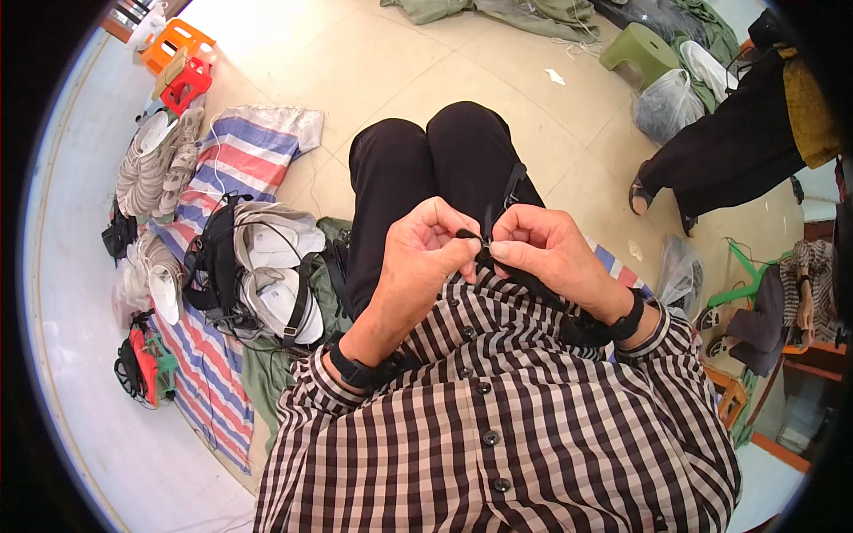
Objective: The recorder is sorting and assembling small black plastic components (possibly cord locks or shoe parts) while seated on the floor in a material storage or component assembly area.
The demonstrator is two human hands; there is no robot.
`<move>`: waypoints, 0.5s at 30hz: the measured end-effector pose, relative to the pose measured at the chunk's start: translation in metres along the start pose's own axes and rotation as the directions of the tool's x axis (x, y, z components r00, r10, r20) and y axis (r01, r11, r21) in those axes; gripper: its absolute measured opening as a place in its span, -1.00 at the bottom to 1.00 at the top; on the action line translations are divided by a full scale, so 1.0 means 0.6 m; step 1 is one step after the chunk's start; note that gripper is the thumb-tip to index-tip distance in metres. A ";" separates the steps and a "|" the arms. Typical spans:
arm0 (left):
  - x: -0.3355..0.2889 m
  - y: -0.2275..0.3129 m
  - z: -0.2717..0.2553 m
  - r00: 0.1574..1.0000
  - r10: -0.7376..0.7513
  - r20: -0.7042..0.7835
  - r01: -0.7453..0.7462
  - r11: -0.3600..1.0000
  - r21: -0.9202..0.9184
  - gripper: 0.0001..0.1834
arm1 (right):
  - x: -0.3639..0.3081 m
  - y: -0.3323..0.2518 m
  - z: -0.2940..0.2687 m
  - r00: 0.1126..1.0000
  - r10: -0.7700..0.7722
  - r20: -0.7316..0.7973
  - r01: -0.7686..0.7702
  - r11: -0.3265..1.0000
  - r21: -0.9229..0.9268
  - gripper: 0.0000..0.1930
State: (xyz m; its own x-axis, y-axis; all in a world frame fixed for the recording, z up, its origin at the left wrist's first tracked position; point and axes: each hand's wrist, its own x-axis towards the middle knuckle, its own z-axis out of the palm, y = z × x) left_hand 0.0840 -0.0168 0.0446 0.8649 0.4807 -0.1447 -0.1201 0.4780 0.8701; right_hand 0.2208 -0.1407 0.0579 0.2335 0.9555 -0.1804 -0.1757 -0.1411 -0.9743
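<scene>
Both hands meet above my lap, working on a narrow black strap (488, 218). My left hand (426, 240) pinches a dark end of it between thumb and forefinger. Close beside it, my right hand (549, 249) pinches the same strap, with a small shiny bit showing between the fingertips. Another part of black strap (515, 182) lies over my right thigh, partly hidden behind the right hand. Dark material gathers under my hands against the checked shirt (426, 426); its shape cannot be made out.
At my left, pale shoes (283, 306) and a black bag (213, 262) sit near a striped sheet (258, 133). Stacked pale shoes (147, 173) line the wall. Orange (173, 44) and green stools (640, 53) stand farther off. Another person's legs (729, 160) are at right.
</scene>
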 end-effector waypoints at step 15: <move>0.004 -0.013 0.036 0.416 0.764 0.492 -0.665 -0.113 0.738 -0.70 | -0.017 0.006 0.022 0.922 -0.311 -0.231 0.264 0.941 -0.213 -0.91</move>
State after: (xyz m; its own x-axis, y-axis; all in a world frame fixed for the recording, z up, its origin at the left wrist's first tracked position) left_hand 0.0976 -0.0350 0.0475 0.5082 0.2037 0.8368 -0.2015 -0.9165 0.3455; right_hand 0.2050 -0.1475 0.0578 0.4903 0.8652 0.1052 0.0999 0.0642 -0.9929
